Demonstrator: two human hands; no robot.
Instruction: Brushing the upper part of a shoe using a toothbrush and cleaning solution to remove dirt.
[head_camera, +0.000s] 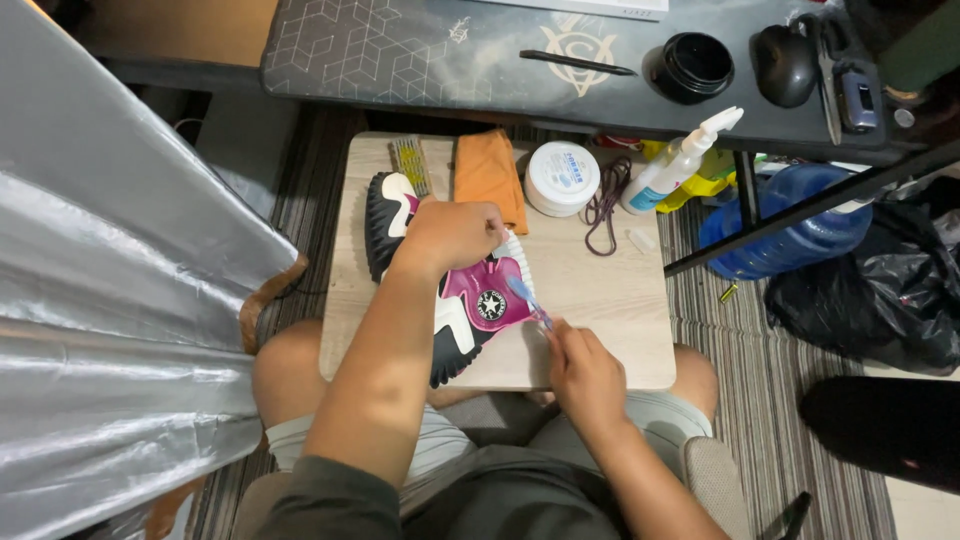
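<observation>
A black, white and magenta sneaker (470, 305) lies on its side on a small light wooden table (610, 300). My left hand (450, 235) presses down on the sneaker's upper and holds it steady. My right hand (585, 370), at the table's near edge, grips a small blue toothbrush (527, 301) whose head rests against the magenta side panel by a round white patch.
On the table's far side lie an orange cloth (487, 175), a white round tub (562, 178), a purple lace (603, 205), a spray bottle (680, 162) and a brush (410, 163). A dark desk (400, 50) stands beyond. Silver sheet (100, 300) left, blue water jug (790, 215) right.
</observation>
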